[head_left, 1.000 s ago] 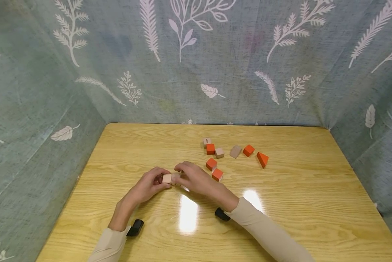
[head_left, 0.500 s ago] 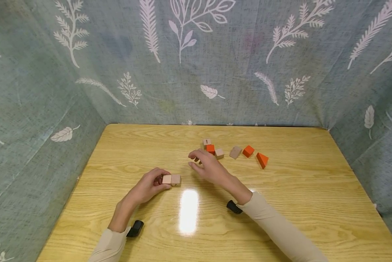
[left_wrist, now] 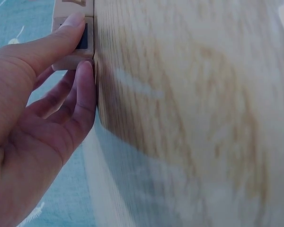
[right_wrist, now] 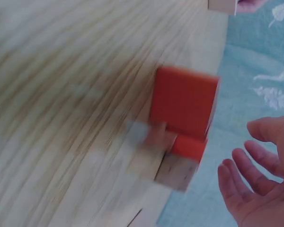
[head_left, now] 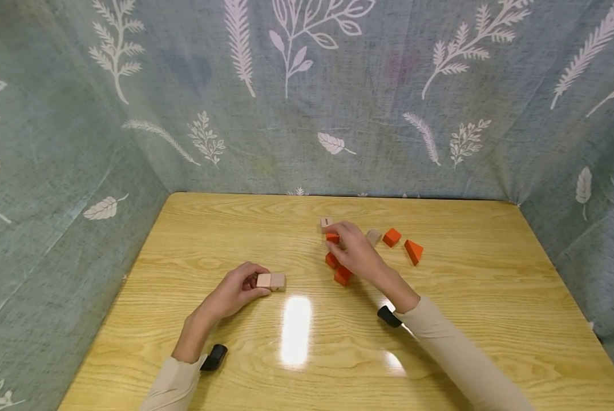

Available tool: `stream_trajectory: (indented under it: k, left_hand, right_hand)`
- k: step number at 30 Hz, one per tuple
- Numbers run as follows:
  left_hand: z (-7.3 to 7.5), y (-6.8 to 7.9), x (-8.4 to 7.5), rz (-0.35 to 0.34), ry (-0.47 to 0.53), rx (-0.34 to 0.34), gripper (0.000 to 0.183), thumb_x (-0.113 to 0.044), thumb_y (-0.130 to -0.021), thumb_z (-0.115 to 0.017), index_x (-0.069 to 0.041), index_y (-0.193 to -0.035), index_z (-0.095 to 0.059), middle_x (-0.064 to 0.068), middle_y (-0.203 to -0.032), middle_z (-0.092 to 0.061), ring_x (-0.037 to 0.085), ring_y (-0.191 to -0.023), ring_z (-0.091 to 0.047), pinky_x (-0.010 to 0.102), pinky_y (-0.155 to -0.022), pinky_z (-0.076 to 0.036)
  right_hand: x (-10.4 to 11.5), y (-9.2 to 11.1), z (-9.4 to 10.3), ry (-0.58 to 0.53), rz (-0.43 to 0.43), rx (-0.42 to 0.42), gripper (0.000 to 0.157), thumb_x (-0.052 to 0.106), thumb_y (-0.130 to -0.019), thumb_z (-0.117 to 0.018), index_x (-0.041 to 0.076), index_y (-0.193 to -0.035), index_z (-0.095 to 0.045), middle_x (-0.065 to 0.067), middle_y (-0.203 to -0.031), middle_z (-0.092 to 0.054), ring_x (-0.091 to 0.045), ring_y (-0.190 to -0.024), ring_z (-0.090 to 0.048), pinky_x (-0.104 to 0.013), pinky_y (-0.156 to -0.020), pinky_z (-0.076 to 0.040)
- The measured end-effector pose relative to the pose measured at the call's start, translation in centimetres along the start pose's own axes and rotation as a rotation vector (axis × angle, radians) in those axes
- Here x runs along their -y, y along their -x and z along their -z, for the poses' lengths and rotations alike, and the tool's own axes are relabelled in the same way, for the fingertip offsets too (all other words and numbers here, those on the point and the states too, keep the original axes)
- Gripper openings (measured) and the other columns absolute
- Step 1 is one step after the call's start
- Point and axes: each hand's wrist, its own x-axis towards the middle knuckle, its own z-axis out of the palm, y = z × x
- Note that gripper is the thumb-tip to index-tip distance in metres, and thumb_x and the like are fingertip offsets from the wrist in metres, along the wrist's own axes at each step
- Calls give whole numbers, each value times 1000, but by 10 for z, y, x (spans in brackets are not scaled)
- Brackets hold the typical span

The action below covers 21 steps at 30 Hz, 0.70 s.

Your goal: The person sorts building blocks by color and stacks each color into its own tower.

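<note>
My left hand (head_left: pixel 232 294) pinches a light wooden cube (head_left: pixel 263 280) on the table between thumb and fingers. A second wooden cube (head_left: pixel 278 281) sits against its right side. In the left wrist view the held cube (left_wrist: pixel 85 45) has a dark patch on its side, partly covered by the thumb. My right hand (head_left: pixel 360 254) is over the block group, fingers parted and bent around the spot of a red cube (head_left: pixel 332 237). In the right wrist view the right hand (right_wrist: pixel 262 175) holds nothing, beside a large-looking red cube (right_wrist: pixel 184 101).
Two red cubes, the nearer one (head_left: pixel 343 275) in front, lie below the right hand. A marked wooden cube (head_left: pixel 326 222) is behind. To the right are a wooden piece (head_left: pixel 373 236), a red cube (head_left: pixel 392 237) and a red triangular block (head_left: pixel 414 252). Fabric (head_left: pixel 307 114) walls the table (head_left: pixel 209 228).
My right hand has let go of the second wooden cube and moved right and away from me to the block group. My left hand keeps its grip in the same place.
</note>
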Motion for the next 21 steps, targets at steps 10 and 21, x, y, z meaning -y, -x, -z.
stream_trajectory:
  k: [10, 21]
  left_hand:
    - [1, 0, 1, 15, -5, 10, 32, -7, -90, -78, -2, -119, -67, 7, -101, -62, 16, -81, -54, 26, -67, -47]
    - [2, 0, 2, 61, 17, 19, 32, -10, -91, -79, -4, -119, -67, 6, -103, -63, 17, -82, -55, 26, -69, -49]
  right_hand:
    - [-22, 9, 11, 89, -21, -28, 31, 2, -95, -72, -8, -123, -64, -24, -118, -63, -38, -104, -59, -49, -86, -52]
    - [-31, 15, 9, 168, 3, 42, 30, -4, -90, -77, -8, -118, -67, -23, -108, -64, -35, -95, -61, -48, -80, -53]
